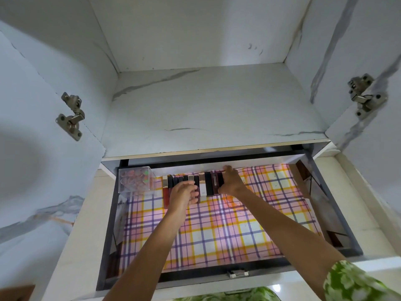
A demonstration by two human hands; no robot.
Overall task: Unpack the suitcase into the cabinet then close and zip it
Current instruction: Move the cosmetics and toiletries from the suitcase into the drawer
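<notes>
A single head-mounted wide-angle camera supplies the only view. It looks forward and steeply down into an open drawer of the cabinet, at close range. The drawer fills the lower centre of the frame; the cabinet's shelf and back wall occupy the upper part. Both open doors curve at the left and right edges through lens distortion. Both forearms enter from the bottom edge.

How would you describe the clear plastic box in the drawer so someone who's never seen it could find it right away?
Look in the open drawer lined with pink, yellow and purple plaid, below the marble-patterned shelf. In its far left corner sits the clear plastic box. Unlike the row of slim cosmetic tubes beside it, it is see-through and holds small round pinkish items.
</notes>
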